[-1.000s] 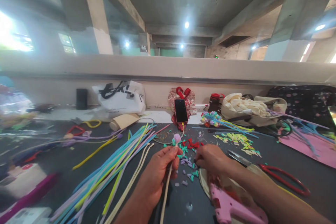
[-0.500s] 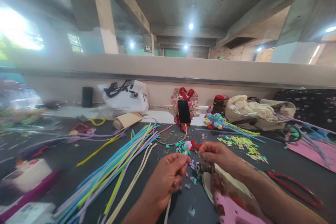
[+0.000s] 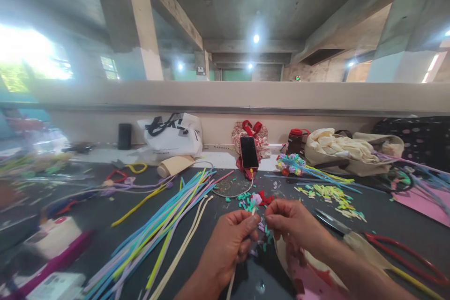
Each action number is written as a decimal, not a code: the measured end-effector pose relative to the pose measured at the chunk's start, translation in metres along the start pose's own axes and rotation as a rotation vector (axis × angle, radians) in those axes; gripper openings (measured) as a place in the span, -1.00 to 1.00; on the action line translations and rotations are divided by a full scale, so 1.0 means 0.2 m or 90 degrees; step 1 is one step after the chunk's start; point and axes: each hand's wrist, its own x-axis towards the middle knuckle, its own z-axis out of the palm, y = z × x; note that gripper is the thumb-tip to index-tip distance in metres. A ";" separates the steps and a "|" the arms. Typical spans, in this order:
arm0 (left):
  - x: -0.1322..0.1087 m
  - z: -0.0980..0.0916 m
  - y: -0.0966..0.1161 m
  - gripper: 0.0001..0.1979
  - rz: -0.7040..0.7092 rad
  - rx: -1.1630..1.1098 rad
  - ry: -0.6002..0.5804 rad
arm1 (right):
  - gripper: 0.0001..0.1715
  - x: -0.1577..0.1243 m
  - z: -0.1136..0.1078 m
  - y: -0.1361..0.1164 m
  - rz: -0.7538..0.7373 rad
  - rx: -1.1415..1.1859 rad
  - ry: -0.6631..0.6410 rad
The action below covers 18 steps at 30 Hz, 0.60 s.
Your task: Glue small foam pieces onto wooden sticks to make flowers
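My left hand (image 3: 230, 243) is closed in a pinch on a thin cream stem (image 3: 231, 283), which trails down below the palm. Just above its fingertips shows a small lilac piece (image 3: 258, 199); whether it is joined to the stem I cannot tell. Close on the right, my right hand (image 3: 290, 220) has thumb and fingers pressed together, and what they hold is too small to make out. Under the right wrist lies a blurred pink glue gun (image 3: 312, 286), partly hidden. Small green cut pieces (image 3: 244, 201) and a red piece (image 3: 267, 198) are scattered beyond the fingertips.
A bundle of coloured fuzzy stems (image 3: 158, 229) lies to the left. Red-handled scissors (image 3: 408, 248) are beside my right forearm. Yellow cut pieces (image 3: 330, 194), a phone (image 3: 249, 152) on a cable, a white bag (image 3: 172, 136) and a bottle (image 3: 294, 143) are farther back.
The view has shifted slightly. My right forearm has moved so that the scissor blades now show. The glue gun sits lower in view, its nozzle no longer seen beneath my right hand.
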 end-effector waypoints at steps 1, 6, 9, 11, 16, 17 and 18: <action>0.00 0.00 0.00 -0.79 -0.003 0.003 -0.003 | -0.88 0.00 0.01 0.00 -0.006 -0.018 0.006; 0.00 0.00 -0.02 -0.76 -0.008 -0.006 -0.024 | -0.89 -0.03 0.04 -0.03 -0.092 -0.144 0.021; 0.00 0.00 -0.02 -0.76 0.003 -0.017 -0.016 | -0.83 -0.06 0.01 -0.10 -0.208 -0.352 0.015; 0.00 0.00 -0.01 -0.75 0.023 -0.021 0.005 | -0.80 -0.07 -0.05 -0.17 -0.292 -0.441 0.023; 0.02 -0.03 0.02 -0.72 0.045 -0.023 0.021 | -0.82 -0.05 -0.18 -0.30 -0.292 -0.286 0.164; 0.02 -0.03 0.02 -0.73 0.046 -0.026 0.016 | -0.83 -0.04 -0.19 -0.30 -0.259 -0.194 0.185; 0.02 -0.03 0.02 -0.73 0.047 -0.030 0.011 | -0.82 -0.03 -0.19 -0.30 -0.219 -0.084 0.192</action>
